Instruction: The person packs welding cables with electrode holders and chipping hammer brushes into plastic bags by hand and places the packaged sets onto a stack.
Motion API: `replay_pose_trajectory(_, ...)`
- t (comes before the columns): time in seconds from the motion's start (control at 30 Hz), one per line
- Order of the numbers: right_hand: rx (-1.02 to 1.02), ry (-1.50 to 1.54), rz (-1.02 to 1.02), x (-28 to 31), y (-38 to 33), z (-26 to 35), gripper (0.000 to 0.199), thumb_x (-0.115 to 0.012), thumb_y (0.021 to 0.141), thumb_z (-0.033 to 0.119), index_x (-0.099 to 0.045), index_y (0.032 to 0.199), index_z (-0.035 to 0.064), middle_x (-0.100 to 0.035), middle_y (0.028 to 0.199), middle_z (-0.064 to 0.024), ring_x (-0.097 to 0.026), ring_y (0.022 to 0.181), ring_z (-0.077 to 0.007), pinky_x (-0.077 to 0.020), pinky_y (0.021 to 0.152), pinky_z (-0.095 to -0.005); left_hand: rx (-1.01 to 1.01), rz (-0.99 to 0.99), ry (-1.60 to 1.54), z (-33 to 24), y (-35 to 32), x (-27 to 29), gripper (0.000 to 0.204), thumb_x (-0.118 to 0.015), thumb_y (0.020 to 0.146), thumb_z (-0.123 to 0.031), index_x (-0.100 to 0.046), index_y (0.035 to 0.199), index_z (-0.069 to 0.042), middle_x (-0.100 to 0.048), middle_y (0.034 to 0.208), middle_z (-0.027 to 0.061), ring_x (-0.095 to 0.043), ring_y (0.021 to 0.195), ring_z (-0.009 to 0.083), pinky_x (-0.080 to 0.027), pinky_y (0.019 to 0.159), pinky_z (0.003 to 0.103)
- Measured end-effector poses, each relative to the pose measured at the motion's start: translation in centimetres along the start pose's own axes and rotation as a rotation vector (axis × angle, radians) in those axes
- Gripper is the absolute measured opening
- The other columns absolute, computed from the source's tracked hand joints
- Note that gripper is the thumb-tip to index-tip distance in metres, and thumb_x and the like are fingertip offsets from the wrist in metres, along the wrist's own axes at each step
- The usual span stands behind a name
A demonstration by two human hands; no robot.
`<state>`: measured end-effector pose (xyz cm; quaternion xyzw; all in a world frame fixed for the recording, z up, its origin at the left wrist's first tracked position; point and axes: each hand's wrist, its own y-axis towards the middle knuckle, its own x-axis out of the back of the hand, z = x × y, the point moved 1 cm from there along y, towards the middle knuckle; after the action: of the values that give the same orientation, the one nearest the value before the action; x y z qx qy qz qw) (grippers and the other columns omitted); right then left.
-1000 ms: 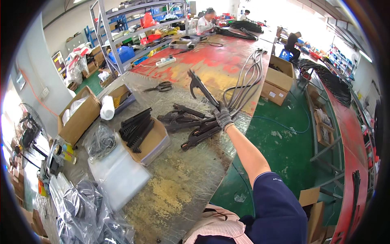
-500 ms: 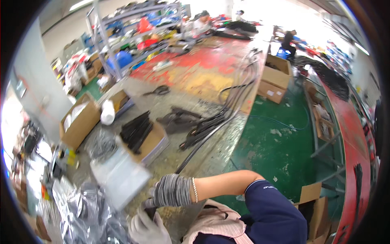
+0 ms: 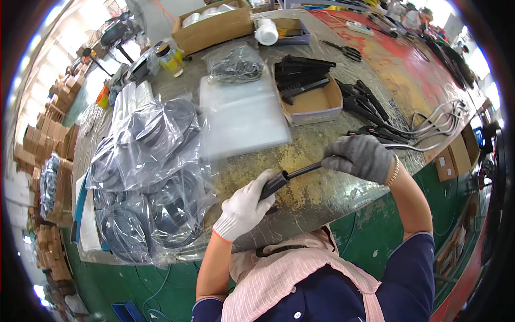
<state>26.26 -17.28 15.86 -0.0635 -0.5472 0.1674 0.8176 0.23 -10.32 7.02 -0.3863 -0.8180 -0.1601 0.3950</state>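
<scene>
In a white glove, my left hand (image 3: 247,208) is closed round a short, thick black tube (image 3: 275,184), its open end tilted up to the right. My right hand (image 3: 358,156), in a grey glove, grips a thin black rod (image 3: 304,170). The rod's tip meets the tube's mouth; how far it goes in I cannot tell. Just beyond the right hand lie black handle-like parts with grey cables (image 3: 394,146). An open carton (image 3: 316,115) holding flat black plastic parts stands past the hands. Clear plastic bags (image 3: 244,121) lie in a stack beside it.
Bagged coiled black cables (image 3: 155,188) cover the left of the worktable (image 3: 300,201). Farther back are a bag of dark parts (image 3: 233,64), a cardboard box (image 3: 212,27), a white roll (image 3: 266,33), a yellow-labelled bottle (image 3: 170,60) and black scissors (image 3: 346,51).
My view has swung, bringing the bagged cables and more of the table into sight. My hands, close together before, are now farther apart, with the tube and rod visible between them.
</scene>
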Motion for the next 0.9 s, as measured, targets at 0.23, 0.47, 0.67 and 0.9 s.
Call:
replay_pose_trajectory(0.23,0.277,-0.522,-0.57,3.6,-1.0,7.1,0.027,-0.064,0.083,0.041,-0.063,0.078,0.0145,-0.058,0.066,-0.0039,-0.061,0.062,-0.0223,-0.0464,0.053,-0.0358,-0.121,0.159,-0.872,-4.7,2.2,2.5,0.04,-0.061,0.092,-0.011,-0.052,0.129,0.001,-0.064,0.1,0.0044,-0.061,0.088,0.0127,-0.049,0.082,0.027)
replay_pose_trajectory(0.47,0.333,-0.554,-1.053,4.2,6.1,4.4,0.028,-0.069,0.082,0.038,-0.061,0.074,0.0123,-0.056,0.064,-0.0043,-0.059,0.058,-0.0239,-0.0458,0.052,-0.0362,0.225,-0.164,-1.491,-7.4,4.7,2.6,0.034,-0.059,0.096,-0.028,-0.054,0.105,0.004,-0.052,0.07,0.0001,-0.051,0.066,0.0092,-0.045,0.067,0.028)
replay_pose_trajectory(0.67,0.552,-0.437,-0.953,1.9,6.6,2.1,0.024,-0.066,0.086,0.031,-0.067,0.1,0.0111,-0.053,0.062,-0.0024,-0.057,0.056,-0.0201,-0.0462,0.052,-0.0334,-0.009,0.127,-1.65,-5.6,1.4,3.3,0.037,-0.049,0.099,-0.035,-0.043,0.07,-0.012,-0.035,0.055,-0.003,-0.038,0.048,0.0109,-0.032,0.052,0.029)
replay_pose_trajectory(0.9,-0.152,-0.046,-0.876,-6.6,-10.7,-22.1,0.033,-0.055,0.092,0.006,-0.061,0.124,0.0096,-0.066,0.105,-0.0112,-0.065,0.094,-0.0264,-0.053,0.082,-0.0346,-0.646,-0.62,-1.968,1.6,-7.9,14.0,0.042,-0.044,0.102,-0.036,-0.043,0.064,-0.018,-0.038,0.043,-0.0062,-0.034,0.042,0.0053,-0.033,0.05,0.022)
